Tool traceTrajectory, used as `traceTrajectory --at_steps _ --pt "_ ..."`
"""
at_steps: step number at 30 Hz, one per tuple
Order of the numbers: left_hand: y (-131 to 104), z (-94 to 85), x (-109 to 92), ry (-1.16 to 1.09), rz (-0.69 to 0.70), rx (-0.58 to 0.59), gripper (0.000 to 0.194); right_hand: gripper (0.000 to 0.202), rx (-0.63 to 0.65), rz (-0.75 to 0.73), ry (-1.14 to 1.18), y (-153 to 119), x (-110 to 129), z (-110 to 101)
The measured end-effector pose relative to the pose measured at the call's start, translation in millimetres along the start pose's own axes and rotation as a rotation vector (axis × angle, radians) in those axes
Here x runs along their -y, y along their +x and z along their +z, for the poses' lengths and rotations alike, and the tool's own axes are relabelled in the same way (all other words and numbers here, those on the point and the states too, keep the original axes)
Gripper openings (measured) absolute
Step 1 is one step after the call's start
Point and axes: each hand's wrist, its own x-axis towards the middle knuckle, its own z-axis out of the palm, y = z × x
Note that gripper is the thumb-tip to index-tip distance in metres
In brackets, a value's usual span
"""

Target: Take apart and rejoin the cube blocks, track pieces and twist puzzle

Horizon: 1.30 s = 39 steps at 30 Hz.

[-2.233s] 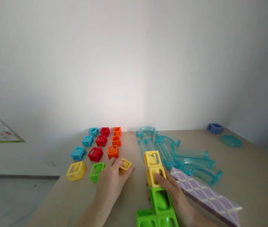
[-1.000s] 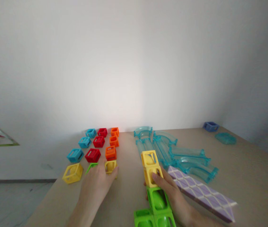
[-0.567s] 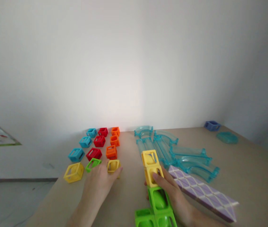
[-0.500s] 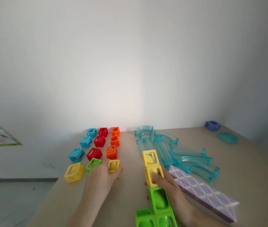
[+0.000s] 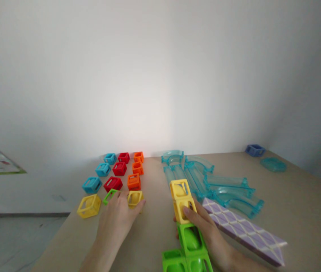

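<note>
My left hand (image 5: 118, 213) reaches over the left part of the table. Its thumb and fingers close around a yellow hollow cube block (image 5: 135, 198) at the front of the orange column. Just left of the fingers is a green cube block (image 5: 110, 196), partly covered by the hand. My right hand (image 5: 208, 224) grips a joined block assembly (image 5: 190, 240) from its right side, with the thumb on a yellow cube. Two yellow cubes form its far end and several green ones its near end, which runs out of view at the bottom.
Blue (image 5: 91, 185), red (image 5: 113, 184) and orange cube blocks (image 5: 134, 182) stand in columns at left, with another yellow cube (image 5: 89, 206) in front. Clear teal track pieces (image 5: 228, 182) lie beyond my right hand. A purple patterned bar (image 5: 242, 230), teal disc (image 5: 273, 164) and dark-blue block (image 5: 255, 150) are at right.
My left hand has shifted slightly left, and the yellow cube in its fingers has moved with it. My right hand and the assembly have barely moved.
</note>
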Motion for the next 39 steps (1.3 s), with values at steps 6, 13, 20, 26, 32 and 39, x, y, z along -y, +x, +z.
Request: traceTrajectory --at_steps 6,13,20,26,32,39 --pt "-11.0 -5.6 -5.0 -0.182 0.138 -0.387 0.038 0.041 -0.015 -0.013 0.032 -0.9 -1.0 0.1" --pt "-46.5 -4.4 -28.4 -0.641 0.592 0.480 0.030 0.038 -0.151 -0.058 0.154 4.4 -2.2 1.0" --pt "-53.2 2.7 -43.0 -0.655 0.492 0.614 0.032 0.039 -0.161 -0.086 0.144 7.0 -2.3 -1.4" --pt "-48.9 8.4 -39.9 -0.742 0.397 0.469 0.029 0.033 -0.164 -0.127 0.146 10.1 -2.8 -4.9" --pt "-49.5 15.0 -43.3 -0.812 0.334 0.444 0.035 0.034 -0.084 -0.140 0.156 11.6 -9.8 -7.9" --pt "-55.6 24.5 -49.3 -0.768 0.284 0.350 0.031 0.044 -0.269 -0.292 -0.174 9.3 -11.0 -10.5"
